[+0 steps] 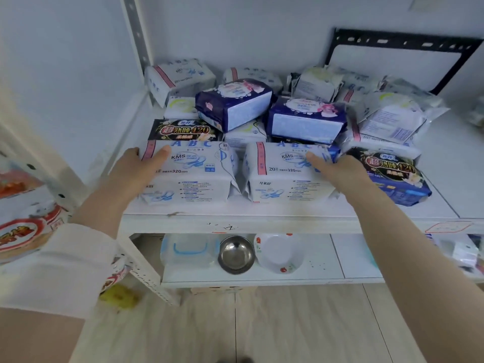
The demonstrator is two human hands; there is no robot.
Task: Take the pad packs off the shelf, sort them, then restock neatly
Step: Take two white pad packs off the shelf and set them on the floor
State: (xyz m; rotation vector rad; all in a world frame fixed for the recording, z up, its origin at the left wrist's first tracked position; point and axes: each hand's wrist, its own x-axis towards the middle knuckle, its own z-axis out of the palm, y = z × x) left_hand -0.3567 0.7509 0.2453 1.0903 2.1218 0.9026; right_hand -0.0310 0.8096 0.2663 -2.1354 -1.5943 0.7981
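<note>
Two white ABC pad packs stand side by side at the front of the white shelf [235, 218]. My left hand [138, 167] grips the left pack [193, 174] at its left end, thumb on top. My right hand [337, 170] grips the right pack [282, 174] at its right end, thumb on top. Behind them lie a black pack [183, 131], two dark blue packs [235, 104] [306, 119], and several white packs in a loose pile. Another black and blue pack [392, 176] lies at the front right, beside my right hand.
On the lower shelf stand a clear box with blue clips [188, 251], a steel bowl [237, 255] and a white flowered bowl [280, 254]. Red-labelled goods [23, 231] fill the rack to the left. A black bracket [403, 44] hangs on the back wall.
</note>
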